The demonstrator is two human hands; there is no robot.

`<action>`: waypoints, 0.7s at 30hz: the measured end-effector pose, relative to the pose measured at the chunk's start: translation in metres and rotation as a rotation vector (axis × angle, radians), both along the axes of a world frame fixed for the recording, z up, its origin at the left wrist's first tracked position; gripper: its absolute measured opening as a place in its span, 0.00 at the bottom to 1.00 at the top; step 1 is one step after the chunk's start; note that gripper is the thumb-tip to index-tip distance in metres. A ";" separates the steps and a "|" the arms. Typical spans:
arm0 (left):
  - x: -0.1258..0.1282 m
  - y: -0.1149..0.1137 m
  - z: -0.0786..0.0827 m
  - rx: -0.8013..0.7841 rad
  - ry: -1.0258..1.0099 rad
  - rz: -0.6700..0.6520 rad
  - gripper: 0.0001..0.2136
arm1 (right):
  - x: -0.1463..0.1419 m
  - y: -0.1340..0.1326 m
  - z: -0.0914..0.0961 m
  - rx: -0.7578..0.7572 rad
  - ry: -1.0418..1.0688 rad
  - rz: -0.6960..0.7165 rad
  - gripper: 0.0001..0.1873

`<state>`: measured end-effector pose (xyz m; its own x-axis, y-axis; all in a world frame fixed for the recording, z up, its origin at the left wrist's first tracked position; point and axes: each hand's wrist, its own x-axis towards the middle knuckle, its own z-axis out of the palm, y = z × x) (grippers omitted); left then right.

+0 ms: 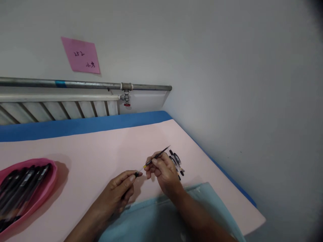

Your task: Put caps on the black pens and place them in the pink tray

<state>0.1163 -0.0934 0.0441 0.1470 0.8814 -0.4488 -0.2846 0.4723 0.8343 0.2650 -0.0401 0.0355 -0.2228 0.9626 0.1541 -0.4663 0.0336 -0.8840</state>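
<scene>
Pink-covered tabletop (101, 151), blue border (75, 128); beyond it, a radiator (84, 110), metal pipe (93, 85) and pale wall (239, 84). Over the pink covering, the left hand (122, 186) pinches a small black piece (136, 174); the right hand (164, 170) grips a slender black rod (158, 154).

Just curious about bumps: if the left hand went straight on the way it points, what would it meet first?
Probably the slim dark rod held in the right hand, near its yellow part; the exact depth is unclear.
</scene>
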 end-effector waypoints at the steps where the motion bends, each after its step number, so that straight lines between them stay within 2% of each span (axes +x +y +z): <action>1: 0.000 0.000 0.000 0.008 0.005 -0.020 0.22 | 0.001 0.000 0.000 0.016 -0.023 0.006 0.02; 5: -0.003 0.000 -0.002 0.035 0.016 -0.085 0.23 | 0.005 -0.002 0.002 0.051 -0.072 0.020 0.02; 10: -0.006 -0.002 -0.003 0.034 0.021 -0.142 0.21 | 0.005 0.000 0.002 -0.003 -0.041 0.058 0.03; 16: -0.005 -0.002 -0.002 0.038 0.011 -0.116 0.19 | 0.004 0.002 0.002 -0.116 -0.032 0.060 0.03; 19: -0.003 -0.001 -0.004 0.046 0.053 -0.124 0.19 | 0.003 -0.003 0.005 -0.044 -0.223 0.044 0.02; 21: -0.003 0.000 -0.007 0.056 0.040 -0.096 0.18 | 0.002 -0.007 0.009 0.022 -0.409 0.097 0.02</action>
